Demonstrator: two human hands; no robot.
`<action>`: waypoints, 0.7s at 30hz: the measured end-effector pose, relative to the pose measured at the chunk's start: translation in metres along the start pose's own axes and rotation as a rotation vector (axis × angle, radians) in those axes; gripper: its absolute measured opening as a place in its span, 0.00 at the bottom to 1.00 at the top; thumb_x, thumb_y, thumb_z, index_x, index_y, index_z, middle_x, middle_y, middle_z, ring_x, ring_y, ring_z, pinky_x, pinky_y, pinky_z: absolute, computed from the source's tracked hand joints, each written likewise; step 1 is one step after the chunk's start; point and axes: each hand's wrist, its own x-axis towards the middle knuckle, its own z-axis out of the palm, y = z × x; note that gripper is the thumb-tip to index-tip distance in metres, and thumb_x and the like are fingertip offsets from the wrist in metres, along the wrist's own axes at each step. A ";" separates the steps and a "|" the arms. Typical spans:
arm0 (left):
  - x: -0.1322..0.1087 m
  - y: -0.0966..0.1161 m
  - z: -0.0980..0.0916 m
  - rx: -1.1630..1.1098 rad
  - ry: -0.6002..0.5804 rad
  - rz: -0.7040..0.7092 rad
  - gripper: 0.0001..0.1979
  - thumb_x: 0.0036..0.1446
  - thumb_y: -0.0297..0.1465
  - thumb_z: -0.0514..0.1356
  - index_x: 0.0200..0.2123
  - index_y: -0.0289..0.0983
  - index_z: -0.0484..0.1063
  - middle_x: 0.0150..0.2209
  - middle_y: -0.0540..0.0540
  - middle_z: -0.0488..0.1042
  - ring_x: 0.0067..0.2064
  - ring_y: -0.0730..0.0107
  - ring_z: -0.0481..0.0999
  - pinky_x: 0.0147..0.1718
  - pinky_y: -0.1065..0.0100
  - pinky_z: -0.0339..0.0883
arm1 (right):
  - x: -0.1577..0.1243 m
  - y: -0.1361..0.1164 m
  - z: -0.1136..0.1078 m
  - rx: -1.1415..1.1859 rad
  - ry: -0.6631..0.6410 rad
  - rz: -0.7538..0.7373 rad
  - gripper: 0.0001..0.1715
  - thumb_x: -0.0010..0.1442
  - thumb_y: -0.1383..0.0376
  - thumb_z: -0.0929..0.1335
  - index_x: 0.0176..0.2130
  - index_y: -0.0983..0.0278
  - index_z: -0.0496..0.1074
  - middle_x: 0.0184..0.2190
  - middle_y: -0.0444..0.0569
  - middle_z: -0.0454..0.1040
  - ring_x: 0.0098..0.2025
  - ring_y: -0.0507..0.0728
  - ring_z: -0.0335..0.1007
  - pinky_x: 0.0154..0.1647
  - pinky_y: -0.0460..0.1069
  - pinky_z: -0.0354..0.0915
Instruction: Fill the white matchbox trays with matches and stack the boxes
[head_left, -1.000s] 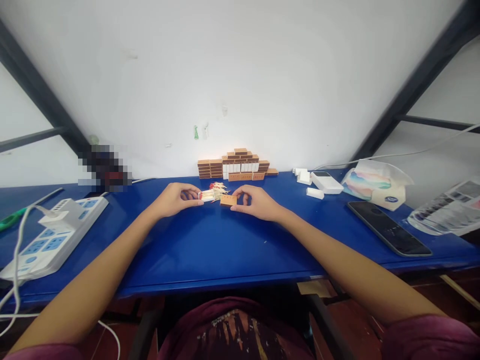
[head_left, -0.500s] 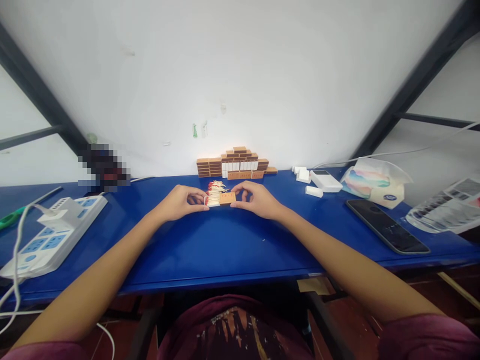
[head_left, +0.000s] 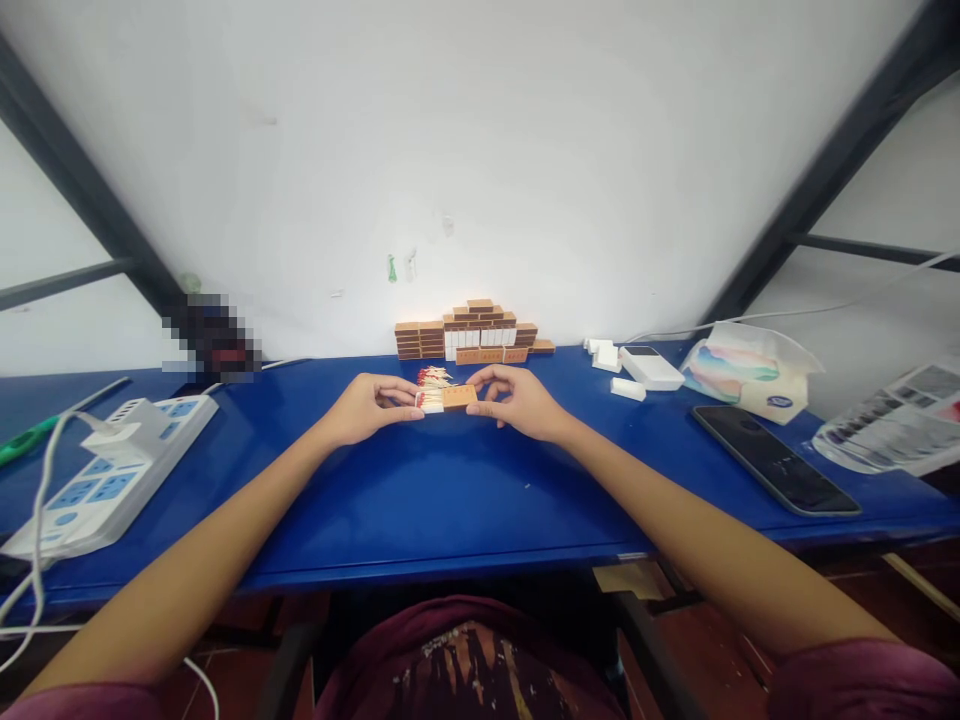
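My left hand (head_left: 373,406) pinches a white inner tray of red-tipped matches (head_left: 430,401), which sits partly inside a brown matchbox sleeve (head_left: 459,397). The sleeve is gripped by the fingers of my right hand (head_left: 517,400). Both hands rest on the blue table (head_left: 450,500), close together at its middle. Just behind them lies a small loose pile of matches (head_left: 433,377). Against the wall stands a stack of brown matchboxes (head_left: 472,330) with several white trays in it.
A white power strip (head_left: 112,470) with a plugged-in charger lies at the left. On the right are small white boxes (head_left: 628,388), a white device (head_left: 651,367), a tissue pack (head_left: 750,370), a black phone (head_left: 772,458) and printed papers (head_left: 900,420).
My hands have come together: the tray and the sleeve were apart a second ago, and the tray now sits partly pushed into the sleeve.
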 end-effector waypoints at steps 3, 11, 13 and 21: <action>0.001 -0.001 0.005 -0.035 -0.004 -0.003 0.27 0.46 0.46 0.77 0.46 0.37 0.84 0.41 0.40 0.86 0.42 0.53 0.85 0.45 0.56 0.79 | -0.001 0.000 0.003 0.025 0.012 0.000 0.32 0.49 0.51 0.81 0.48 0.65 0.77 0.29 0.43 0.75 0.26 0.51 0.68 0.22 0.48 0.73; -0.005 0.009 0.023 -0.093 -0.056 0.044 0.29 0.43 0.45 0.78 0.46 0.39 0.81 0.32 0.44 0.85 0.37 0.56 0.85 0.41 0.59 0.77 | -0.007 -0.012 0.017 0.108 -0.065 -0.014 0.34 0.47 0.51 0.82 0.49 0.65 0.79 0.30 0.45 0.77 0.27 0.52 0.72 0.23 0.49 0.76; -0.007 0.013 0.025 -0.099 -0.088 0.054 0.29 0.43 0.45 0.78 0.47 0.38 0.81 0.30 0.45 0.85 0.34 0.58 0.84 0.38 0.60 0.76 | -0.008 -0.015 0.018 0.137 -0.094 -0.017 0.33 0.47 0.52 0.82 0.48 0.65 0.80 0.30 0.45 0.78 0.27 0.52 0.72 0.24 0.49 0.76; -0.008 0.016 0.033 -0.112 -0.115 0.079 0.28 0.43 0.46 0.78 0.45 0.39 0.80 0.33 0.45 0.84 0.35 0.60 0.83 0.35 0.63 0.75 | -0.007 -0.007 0.018 0.109 -0.106 -0.006 0.35 0.47 0.52 0.83 0.50 0.65 0.79 0.26 0.42 0.76 0.26 0.51 0.70 0.23 0.47 0.74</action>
